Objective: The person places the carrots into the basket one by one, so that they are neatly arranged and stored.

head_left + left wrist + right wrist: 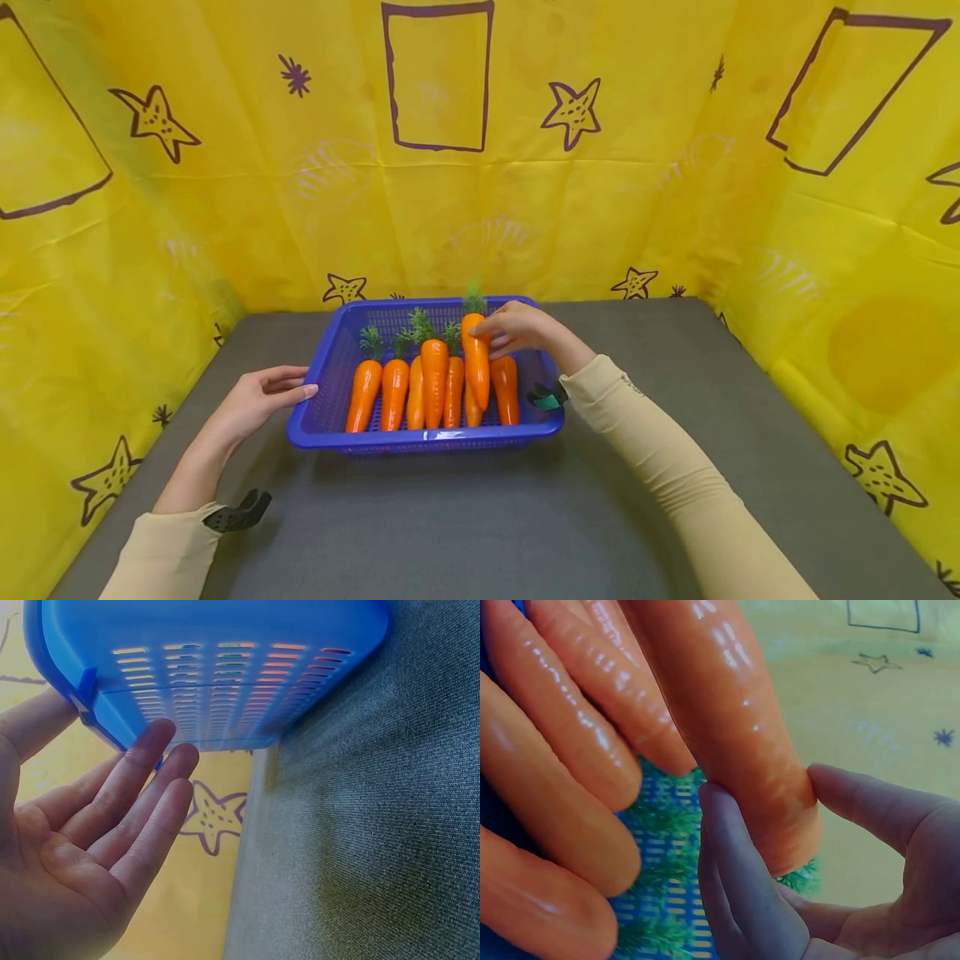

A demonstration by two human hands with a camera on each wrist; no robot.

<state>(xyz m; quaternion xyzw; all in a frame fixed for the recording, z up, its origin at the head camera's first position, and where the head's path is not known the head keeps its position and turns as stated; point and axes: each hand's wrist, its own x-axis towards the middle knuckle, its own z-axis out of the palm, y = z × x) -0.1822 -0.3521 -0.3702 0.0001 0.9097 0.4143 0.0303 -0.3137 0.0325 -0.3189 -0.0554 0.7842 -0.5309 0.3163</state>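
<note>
A blue plastic basket [352,439] with slotted sides holds several glossy orange carrots [365,392] with green leafy tops, lying side by side. My left hand [258,398] is at the basket's left rim. Its thumb lies over the rim, and the other fingers reach beneath it, beside the slotted wall [210,682]. Between thumb and fingers, my right hand [517,325] pinches one carrot [476,362] near its leafy end. That carrot is raised above the others, tip pointing down toward me. In the right wrist view, the held carrot [735,712] partly covers those behind it.
The basket stands on a dark grey cloth-covered tabletop [450,525]. Yellow cloth walls [525,208] with drawn stars and frames enclose the back and both sides. A black strap [238,511] is on the left wrist, another [547,397] on the right.
</note>
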